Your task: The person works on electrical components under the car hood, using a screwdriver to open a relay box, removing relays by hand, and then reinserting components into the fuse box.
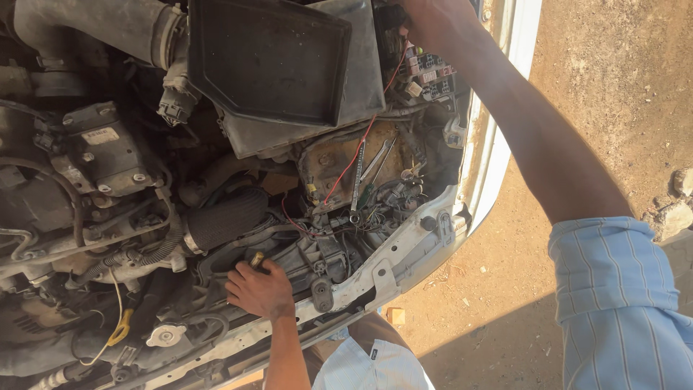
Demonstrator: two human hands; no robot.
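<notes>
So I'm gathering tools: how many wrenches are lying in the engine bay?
2: a long wrench and a second wrench, both on the rusty tray below the fuse box. Others may be hidden.

the engine bay is crowded; the black air-box lid fills the top middle and the ribbed intake hose lies across the centre, hemmed by wires. the rusty tray offers a small gap, partly taken by two wrenches; outside the white fender the dirt ground lies open.
</notes>
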